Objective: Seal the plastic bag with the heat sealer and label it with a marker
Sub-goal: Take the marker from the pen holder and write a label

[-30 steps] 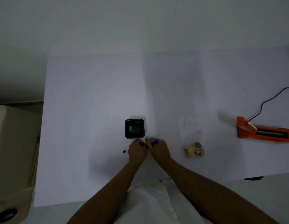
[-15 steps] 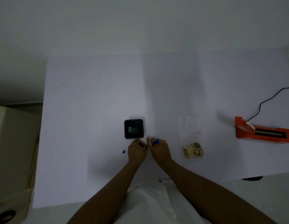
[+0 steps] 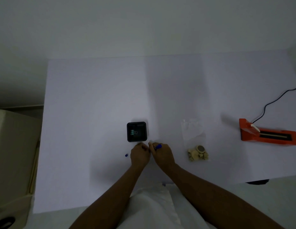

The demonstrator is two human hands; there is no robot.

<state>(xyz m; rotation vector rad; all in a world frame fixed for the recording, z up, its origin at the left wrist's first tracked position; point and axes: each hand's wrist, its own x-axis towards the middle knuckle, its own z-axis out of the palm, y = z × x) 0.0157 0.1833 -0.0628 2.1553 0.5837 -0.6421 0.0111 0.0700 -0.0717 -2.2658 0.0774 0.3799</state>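
Observation:
A clear plastic bag (image 3: 193, 133) lies flat on the white table (image 3: 94, 96), right of centre, with several small beige pieces (image 3: 197, 153) at its near end. An orange heat sealer (image 3: 268, 134) sits at the far right with a black cord. My right hand (image 3: 162, 153) is closed around a blue marker (image 3: 158, 146). My left hand (image 3: 139, 155) touches it, fingers pinched near the marker's tip; what it pinches is hidden. A small blue cap (image 3: 126, 155) lies on the table left of my left hand.
A black square holder (image 3: 137, 131) with a binder clip inside stands just beyond my hands. The sealer's cord (image 3: 274, 100) runs off to the right edge. A beige box (image 3: 13, 146) stands beside the table's left edge.
Both hands have stayed together near the black holder, with almost no movement. The bag, sealer and blue cap lie where they were.

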